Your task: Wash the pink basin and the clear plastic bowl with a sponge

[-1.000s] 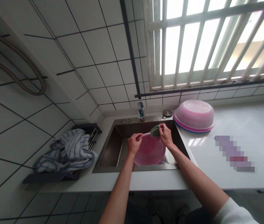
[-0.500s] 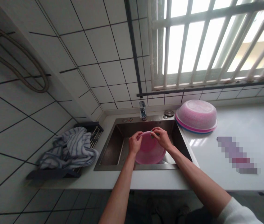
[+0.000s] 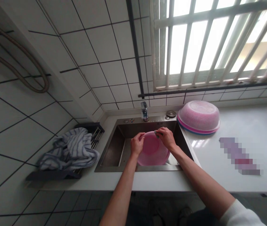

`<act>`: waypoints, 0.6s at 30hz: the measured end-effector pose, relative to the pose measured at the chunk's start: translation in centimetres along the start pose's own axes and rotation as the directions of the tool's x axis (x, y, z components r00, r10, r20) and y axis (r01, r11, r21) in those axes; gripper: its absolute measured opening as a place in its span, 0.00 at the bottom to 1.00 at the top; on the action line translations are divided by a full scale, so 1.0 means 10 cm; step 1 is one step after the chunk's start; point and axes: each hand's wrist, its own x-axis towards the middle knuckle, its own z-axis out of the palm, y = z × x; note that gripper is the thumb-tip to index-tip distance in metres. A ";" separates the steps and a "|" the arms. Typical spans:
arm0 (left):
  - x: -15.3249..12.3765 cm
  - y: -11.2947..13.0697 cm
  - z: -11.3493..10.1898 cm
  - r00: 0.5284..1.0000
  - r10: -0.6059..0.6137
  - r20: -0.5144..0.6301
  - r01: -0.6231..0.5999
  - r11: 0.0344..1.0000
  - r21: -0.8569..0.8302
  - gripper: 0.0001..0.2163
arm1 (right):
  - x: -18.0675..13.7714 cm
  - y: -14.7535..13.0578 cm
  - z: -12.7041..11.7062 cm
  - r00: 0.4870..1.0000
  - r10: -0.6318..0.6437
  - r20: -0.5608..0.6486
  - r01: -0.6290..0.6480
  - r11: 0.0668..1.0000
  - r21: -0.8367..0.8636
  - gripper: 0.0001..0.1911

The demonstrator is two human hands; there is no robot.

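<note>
A pink plastic colander [image 3: 152, 153] is tilted up inside the steel sink [image 3: 114, 153], its round opening facing me. My left hand [image 3: 137, 144] grips its rim at the upper left, fingers closed. At the top right of the same rim, my right hand [image 3: 166, 137] pinches a small greenish scrubbing pad [image 3: 156, 134] against the plastic. The fingers cover most of the pad, so its full shape is hidden. Behind the sink stands the faucet [image 3: 144, 110], with no water seen running from it.
Upturned pink basins and a colander [image 3: 198, 116] are stacked on the counter [image 3: 213, 175] right of the sink. A striped cloth [image 3: 74, 150] lies on a dark rack at the left. A metal drain strainer [image 3: 171, 114] sits behind the sink. A blurred-out item [image 3: 239, 156] lies farther right.
My right hand has slid a little to the right along the rim with the pad. The colander has shifted slightly to the right; my left hand keeps its hold.
</note>
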 end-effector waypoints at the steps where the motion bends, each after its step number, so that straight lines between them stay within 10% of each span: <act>1: 0.00 0.01 0.02 1.000 0.006 0.015 -0.006 1.000 0.000 0.09 | 0.00 -0.05 0.02 0.999 -0.039 0.014 0.040 0.999 -0.021 0.07; 18: -0.01 0.02 0.06 0.998 0.045 0.043 -0.044 0.999 -0.027 0.08 | -0.01 -0.18 0.12 0.973 -0.218 0.072 0.221 0.974 -0.044 0.13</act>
